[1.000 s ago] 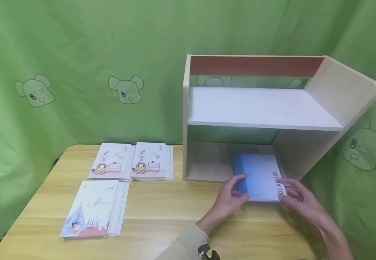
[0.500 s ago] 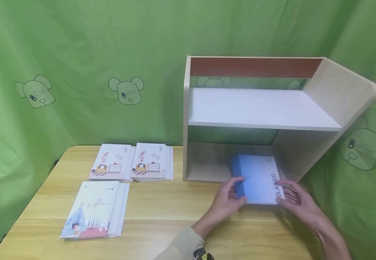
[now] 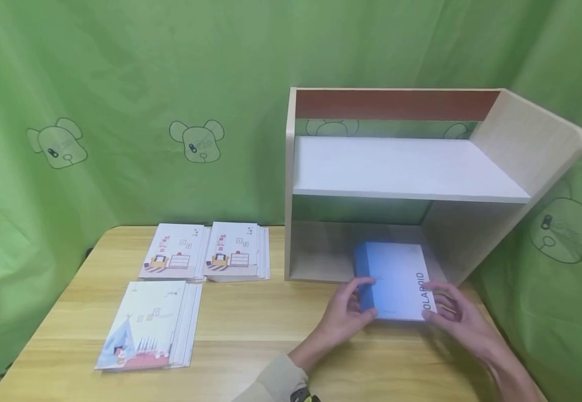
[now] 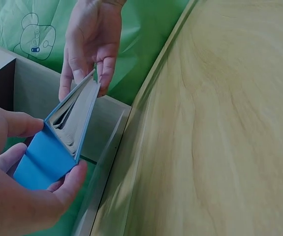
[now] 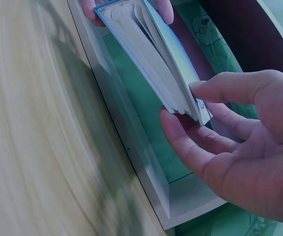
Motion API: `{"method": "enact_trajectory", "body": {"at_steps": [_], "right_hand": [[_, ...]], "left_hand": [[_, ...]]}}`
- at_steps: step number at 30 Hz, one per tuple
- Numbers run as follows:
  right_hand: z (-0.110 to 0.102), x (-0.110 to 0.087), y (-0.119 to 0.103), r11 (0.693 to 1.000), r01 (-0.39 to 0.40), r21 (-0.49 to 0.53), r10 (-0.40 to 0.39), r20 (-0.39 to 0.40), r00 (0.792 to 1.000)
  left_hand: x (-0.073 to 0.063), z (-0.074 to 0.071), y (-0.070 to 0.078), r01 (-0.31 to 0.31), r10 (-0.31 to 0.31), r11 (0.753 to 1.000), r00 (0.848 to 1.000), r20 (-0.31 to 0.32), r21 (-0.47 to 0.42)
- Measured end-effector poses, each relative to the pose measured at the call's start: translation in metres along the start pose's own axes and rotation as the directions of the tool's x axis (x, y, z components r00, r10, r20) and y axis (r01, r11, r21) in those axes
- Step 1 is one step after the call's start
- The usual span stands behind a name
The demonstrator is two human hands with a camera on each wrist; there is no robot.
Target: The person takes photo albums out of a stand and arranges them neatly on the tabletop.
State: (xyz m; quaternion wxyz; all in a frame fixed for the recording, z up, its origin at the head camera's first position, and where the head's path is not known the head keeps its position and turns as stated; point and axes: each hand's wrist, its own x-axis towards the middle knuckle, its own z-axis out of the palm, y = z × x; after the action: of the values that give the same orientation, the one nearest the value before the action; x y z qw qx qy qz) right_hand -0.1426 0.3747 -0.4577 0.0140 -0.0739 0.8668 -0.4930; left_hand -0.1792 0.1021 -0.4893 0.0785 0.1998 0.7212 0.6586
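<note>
Both hands hold a blue-and-white photo album (image 3: 396, 285) with "OLAROID" lettering showing on its cover. It lies front cover up at the mouth of the bookshelf's (image 3: 289, 184) lower compartment. On the blue spine side, my left hand (image 3: 338, 315) grips it between thumb and fingers. My right hand (image 3: 467, 324) pinches the opposite, opening side, thumb at the near corner. In the left wrist view the spine of the album (image 4: 45, 157) faces the left hand (image 4: 13, 196). Thick pages bulge and fan between the covers of the album (image 5: 146, 54) in the right wrist view.
Two stacks of white booklets, one stack (image 3: 172, 248) beside another (image 3: 233, 248), lie left of the shelf. A third stack (image 3: 142, 324) lies nearer the front. The white upper board (image 3: 406, 167) overhangs the lower compartment. Green curtain (image 3: 130, 67) hangs behind the wooden table (image 3: 251, 357).
The album has come slightly toward me and to the left, out from the lower compartment, with both hands keeping their hold. The booklet stacks stay put.
</note>
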Motion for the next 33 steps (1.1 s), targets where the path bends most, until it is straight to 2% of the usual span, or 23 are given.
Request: {"method": "enact_trajectory", "body": {"at_steps": [6, 12, 19, 27, 33], "right_hand": [[0.003, -0.001, -0.006, 1.0, 0.0, 0.004, 0.0, 0.002, 1.0], [0.008, -0.003, -0.01, 1.0, -0.02, 0.004, 0.02, 0.026, 0.999], [0.014, -0.002, -0.014, 1.0, -0.005, 0.017, 0.005, 0.028, 1.0], [0.021, -0.001, -0.024, 1.0, -0.012, 0.021, 0.011, 0.038, 0.999], [0.026, -0.001, -0.028, 0.998, -0.03, 0.047, 0.027, 0.052, 0.998]], "left_hand": [[-0.003, -0.006, 0.0, -0.034, 0.035, 0.999, 0.999, 0.027, -0.021], [-0.01, -0.016, 0.001, -0.076, 0.076, 0.997, 0.996, 0.044, -0.004], [-0.015, -0.023, -0.003, -0.111, 0.11, 0.994, 0.992, 0.061, 0.013], [-0.022, -0.033, -0.002, -0.104, 0.101, 0.994, 0.992, 0.078, 0.044], [-0.027, -0.039, -0.002, -0.075, 0.071, 0.996, 0.995, 0.064, 0.05]]}}
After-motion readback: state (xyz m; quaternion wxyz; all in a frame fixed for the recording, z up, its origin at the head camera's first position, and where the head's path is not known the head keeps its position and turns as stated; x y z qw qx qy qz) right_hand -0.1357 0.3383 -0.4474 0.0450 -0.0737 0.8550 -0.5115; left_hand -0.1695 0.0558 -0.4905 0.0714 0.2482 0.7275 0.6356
